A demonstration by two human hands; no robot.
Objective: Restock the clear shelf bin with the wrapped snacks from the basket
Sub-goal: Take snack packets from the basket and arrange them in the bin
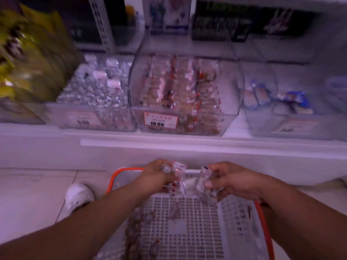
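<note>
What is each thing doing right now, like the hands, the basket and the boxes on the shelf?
left hand: gripping wrapped snacks over the basket.
right hand: gripping wrapped snacks too.
wrapped snacks: bunched in both hands.
basket: on the floor, nearly empty, a few snacks left.
clear shelf bin: on the shelf, partly filled with wrapped snacks.
silver sweets bin: almost full.
blue packets bin: only a few packets inside.

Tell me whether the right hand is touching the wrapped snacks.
Touching. The head view shows the right hand curled round a bunch of wrapped snacks above the basket.
</note>
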